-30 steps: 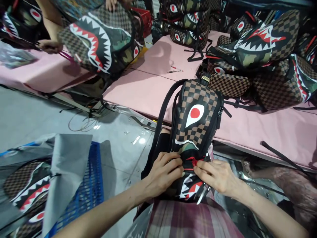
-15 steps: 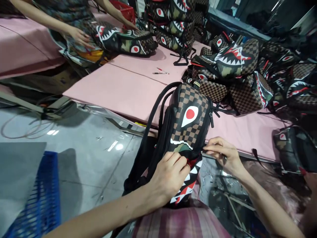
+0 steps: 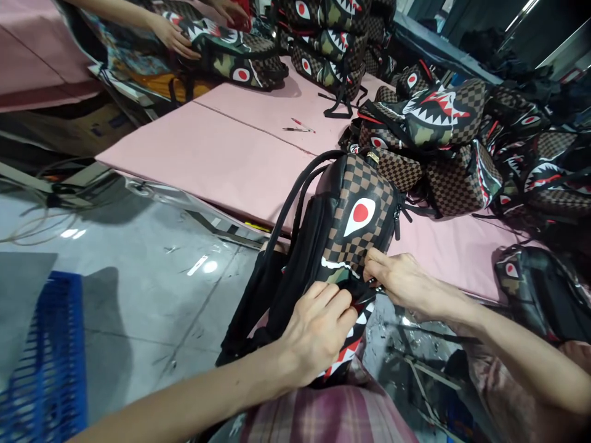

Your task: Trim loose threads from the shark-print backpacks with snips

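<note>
A checkered backpack (image 3: 344, 246) with a red-and-white eye and shark teeth leans between my lap and the table edge, its black straps on the left. My left hand (image 3: 321, 326) is closed on the backpack's side, fingers curled over the opening above the teeth. At the other end of that opening my right hand (image 3: 392, 277) has its fingers pinched together against the bag. Something small and dark shows by its fingertips, too small to name. The lower part of the bag is hidden behind my left hand and forearm.
Similar backpacks (image 3: 438, 117) are heaped on the pink table (image 3: 207, 141), with more stacked behind. Two pens (image 3: 300, 128) lie on the tabletop. A co-worker's hand (image 3: 175, 37) rests on another backpack (image 3: 240, 61). At the lower left stands a blue crate (image 3: 50, 344).
My right hand has moved left onto the backpack's side, from just off its edge. My left hand keeps its hold. The co-worker's hand has moved onto the other backpack.
</note>
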Tool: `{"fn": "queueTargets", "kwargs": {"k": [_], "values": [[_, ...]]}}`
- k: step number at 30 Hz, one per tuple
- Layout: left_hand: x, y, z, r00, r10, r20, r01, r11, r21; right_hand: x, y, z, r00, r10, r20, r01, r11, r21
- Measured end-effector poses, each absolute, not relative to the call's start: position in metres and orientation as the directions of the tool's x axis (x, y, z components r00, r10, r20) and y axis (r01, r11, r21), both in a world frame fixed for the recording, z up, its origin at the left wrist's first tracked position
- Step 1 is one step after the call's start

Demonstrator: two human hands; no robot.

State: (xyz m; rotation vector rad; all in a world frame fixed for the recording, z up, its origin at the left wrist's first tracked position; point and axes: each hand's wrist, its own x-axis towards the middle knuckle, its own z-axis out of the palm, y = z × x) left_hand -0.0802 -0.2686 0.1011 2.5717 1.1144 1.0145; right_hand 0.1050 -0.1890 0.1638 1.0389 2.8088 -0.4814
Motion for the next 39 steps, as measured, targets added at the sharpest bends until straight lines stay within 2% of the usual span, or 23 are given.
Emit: {"fn": "queueTargets", "kwargs": {"k": [2, 4, 6, 7, 10, 13, 17, 20, 23, 26, 30, 32, 36, 39], "values": [[-0.081, -0.269, 0.102, 0.472, 0.719, 0.511, 0.608, -0.685, 0.402, 0.108, -0.191, 0.160, -0.633, 0.769, -0.083, 0.702, 0.526, -0.480], [-0.079, -0.269, 0.104, 0.452, 0.740, 0.498, 0.636, -0.659, 0.401, 0.113, -0.190, 0.159, -0.402, 0.916, -0.015, 0.661, 0.278, -0.697], [-0.076, -0.268, 0.105, 0.445, 0.760, 0.475, 0.682, -0.631, 0.370, 0.120, -0.190, 0.160, -0.229, 0.973, -0.020, 0.586, 0.122, -0.801], [-0.073, -0.267, 0.106, 0.446, 0.762, 0.469, 0.705, -0.622, 0.341, 0.123, -0.190, 0.160, -0.217, 0.976, -0.025, 0.570, 0.106, -0.815], [-0.070, -0.261, 0.107, 0.483, 0.721, 0.497, 0.712, -0.654, 0.256, 0.129, -0.196, 0.159, -0.374, 0.927, -0.019, 0.578, 0.217, -0.786], [-0.084, -0.245, 0.114, 0.581, 0.623, 0.523, 0.627, -0.753, 0.200, 0.125, -0.206, 0.151, -0.535, 0.845, -0.012, 0.533, 0.326, -0.781], [-0.126, -0.203, 0.145, 0.700, 0.511, 0.498, 0.578, -0.815, 0.024, 0.111, -0.218, 0.134, -0.574, 0.817, 0.047, 0.446, 0.361, -0.819], [-0.150, -0.179, 0.170, 0.822, 0.379, 0.425, 0.458, -0.884, -0.096, 0.109, -0.219, 0.128, -0.549, 0.824, 0.136, 0.401, 0.403, -0.822], [-0.154, -0.180, 0.177, 0.910, 0.295, 0.289, 0.339, -0.934, -0.112, 0.115, -0.213, 0.132, -0.475, 0.827, 0.301, 0.427, 0.516, -0.743], [-0.146, -0.204, 0.163, 0.931, 0.277, 0.237, 0.306, -0.947, -0.095, 0.114, -0.201, 0.133, -0.578, 0.738, 0.348, 0.503, 0.658, -0.560], [-0.133, -0.244, 0.139, 0.780, 0.563, 0.273, 0.586, -0.810, -0.002, 0.095, -0.189, 0.127, -0.700, 0.655, 0.283, 0.637, 0.753, -0.165], [-0.129, -0.260, 0.130, 0.665, 0.686, 0.295, 0.719, -0.695, -0.005, 0.085, -0.186, 0.125, -0.738, 0.637, 0.223, 0.648, 0.761, -0.027], [-0.128, -0.279, 0.112, 0.557, 0.771, 0.310, 0.796, -0.602, 0.068, 0.077, -0.183, 0.121, -0.797, 0.600, 0.063, 0.602, 0.798, 0.025], [-0.135, -0.290, 0.099, 0.527, 0.743, 0.413, 0.776, -0.618, 0.121, 0.079, -0.183, 0.116, -0.819, 0.569, 0.073, 0.570, 0.822, -0.012]]}}
